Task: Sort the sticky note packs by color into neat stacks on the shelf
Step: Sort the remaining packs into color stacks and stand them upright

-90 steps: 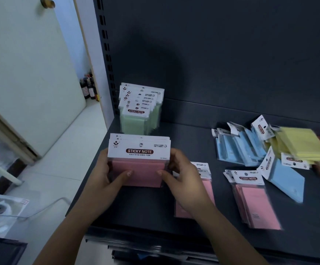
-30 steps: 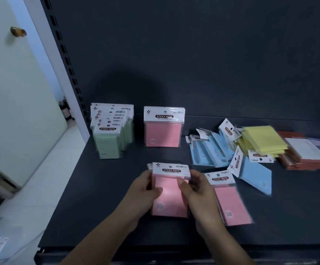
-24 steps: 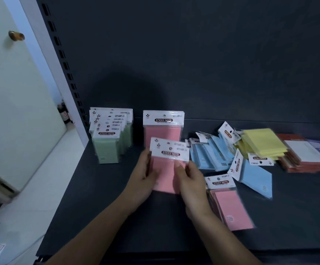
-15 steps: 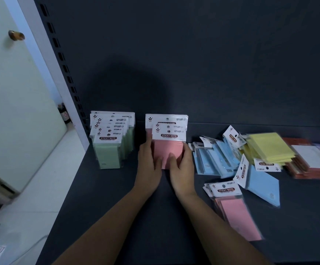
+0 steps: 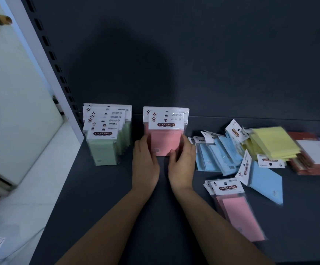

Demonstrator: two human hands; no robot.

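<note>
An upright row of pink sticky note packs [image 5: 166, 138] stands at the back of the dark shelf [image 5: 105, 197]. My left hand [image 5: 144, 161] grips its left side and my right hand [image 5: 182, 165] its right side, thumbs on the front pack. To the left stands an upright row of green packs [image 5: 103, 148]. Two or three more pink packs [image 5: 233, 207] lie flat at the front right. Blue packs [image 5: 216, 155] lie scattered right of my hands, one blue pack [image 5: 264, 180] apart. Yellow packs [image 5: 272, 144] are heaped behind them.
Red-orange packs [image 5: 312, 167] with a white pad [image 5: 318, 152] on top lie at the far right. The shelf's white slotted upright [image 5: 46, 60] rises at the left, beside a pale door [image 5: 12, 104]. The dark back panel closes the shelf behind.
Both hands picked up pink packs from the shelf front, carried them back and pressed them against the pink row. The view has moved in closer.
</note>
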